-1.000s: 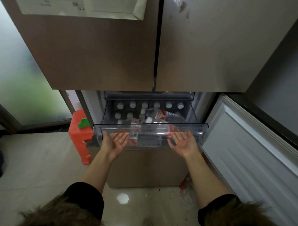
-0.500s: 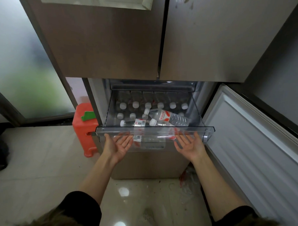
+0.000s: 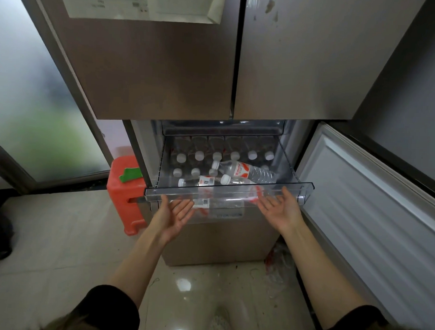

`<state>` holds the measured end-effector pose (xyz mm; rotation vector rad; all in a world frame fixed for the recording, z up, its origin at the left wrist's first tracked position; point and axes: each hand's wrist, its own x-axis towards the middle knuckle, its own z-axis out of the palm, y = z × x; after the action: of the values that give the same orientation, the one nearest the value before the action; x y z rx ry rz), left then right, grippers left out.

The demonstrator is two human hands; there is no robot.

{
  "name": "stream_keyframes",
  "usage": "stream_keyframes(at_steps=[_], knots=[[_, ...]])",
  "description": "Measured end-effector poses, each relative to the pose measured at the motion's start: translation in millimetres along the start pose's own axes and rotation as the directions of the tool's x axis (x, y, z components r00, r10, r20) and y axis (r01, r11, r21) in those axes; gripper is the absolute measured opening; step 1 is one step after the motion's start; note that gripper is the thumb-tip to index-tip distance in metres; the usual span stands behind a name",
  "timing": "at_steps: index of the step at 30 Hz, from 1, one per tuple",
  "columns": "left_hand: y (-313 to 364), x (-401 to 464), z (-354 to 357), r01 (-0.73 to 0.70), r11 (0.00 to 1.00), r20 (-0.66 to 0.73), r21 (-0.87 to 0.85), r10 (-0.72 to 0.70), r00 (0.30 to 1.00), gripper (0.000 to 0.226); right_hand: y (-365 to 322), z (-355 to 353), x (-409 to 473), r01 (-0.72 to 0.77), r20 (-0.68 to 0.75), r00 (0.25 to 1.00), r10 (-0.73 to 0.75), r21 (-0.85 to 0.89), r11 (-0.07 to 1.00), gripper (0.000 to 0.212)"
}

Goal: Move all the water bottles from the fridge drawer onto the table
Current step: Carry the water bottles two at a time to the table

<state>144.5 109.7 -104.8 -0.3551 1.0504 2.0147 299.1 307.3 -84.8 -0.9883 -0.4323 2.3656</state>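
Note:
A clear plastic fridge drawer (image 3: 307,187) stands pulled out below the closed upper doors. Inside it are several water bottles with white caps: upright ones in rows at the back (image 3: 199,155), and three lying on their sides at the front, one with a red-and-white label (image 3: 246,171). My left hand (image 3: 175,216) is palm up under the drawer's front lip on the left, fingers spread. On the right my right hand (image 3: 281,208) is also palm up, its fingertips at the lip. Neither hand holds a bottle. No table is in view.
The lower fridge door (image 3: 372,207) hangs open on the right. An orange plastic stool (image 3: 126,193) with a green piece on top stands left of the fridge. A frosted glass door (image 3: 29,96) is at far left. Glossy tiled floor (image 3: 60,245) lies below.
The drawer has slid further out toward me, showing more bottles. Both hands stayed palm up at its front lip and came back with it.

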Motion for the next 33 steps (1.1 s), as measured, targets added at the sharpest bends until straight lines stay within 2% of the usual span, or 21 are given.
stream_keyframes(at_steps=[6, 11, 16, 18, 21, 23, 26, 29, 33], knots=[[6.3, 5.0, -1.8, 0.034, 0.986, -0.038, 0.163, -0.029, 0.999, 0.065, 9.0, 1.1, -2.0, 0.051, 0.023, 0.998, -0.051, -0.022, 0.998, 0.056], [5.7, 12.7, -1.9, 0.019, 0.984, -0.040, 0.174, -0.012, 0.999, 0.066, 4.3, 3.1, 1.8, 0.025, 0.035, 0.999, -0.027, 0.049, 0.998, 0.062], [5.0, 15.9, 0.9, -0.002, 0.981, -0.044, 0.192, 0.010, 0.999, 0.065, -1.7, 8.6, 4.2, 0.009, 0.053, 0.999, -0.010, 0.026, 1.000, 0.062], [5.0, 13.4, 1.7, 0.006, 0.976, -0.061, 0.220, 0.008, 0.998, 0.066, -2.1, 6.1, 1.6, 0.008, 0.071, 0.997, -0.006, -0.022, 1.000, 0.060], [8.3, 7.2, 0.6, 0.025, 0.954, -0.068, 0.297, -0.005, 0.998, 0.065, -2.3, -2.2, -2.3, 0.029, 0.077, 0.997, -0.015, -0.186, 0.982, 0.055], [12.9, 1.8, 1.5, 0.063, 0.932, -0.079, 0.356, -0.037, 0.996, 0.055, -2.6, -6.2, -4.8, 0.080, 0.057, 0.996, -0.063, -0.388, 0.918, 0.048], [20.3, -7.4, 6.3, 0.106, 0.850, -0.044, 0.517, -0.097, 0.994, 0.035, -1.9, -11.1, -10.5, 0.178, 0.030, 0.977, -0.210, -0.650, 0.739, 0.041], [28.4, -9.2, 21.5, 0.007, 0.776, 0.042, 0.630, -0.043, 0.998, 0.027, -8.8, 4.0, -12.2, 0.281, 0.070, 0.932, -0.355, -0.759, 0.588, 0.029], [36.1, 4.0, 49.0, -0.147, 0.715, 0.136, 0.683, 0.074, 0.988, 0.026, -27.3, 37.6, 5.7, 0.404, 0.249, 0.887, -0.389, -0.826, 0.393, 0.026]])
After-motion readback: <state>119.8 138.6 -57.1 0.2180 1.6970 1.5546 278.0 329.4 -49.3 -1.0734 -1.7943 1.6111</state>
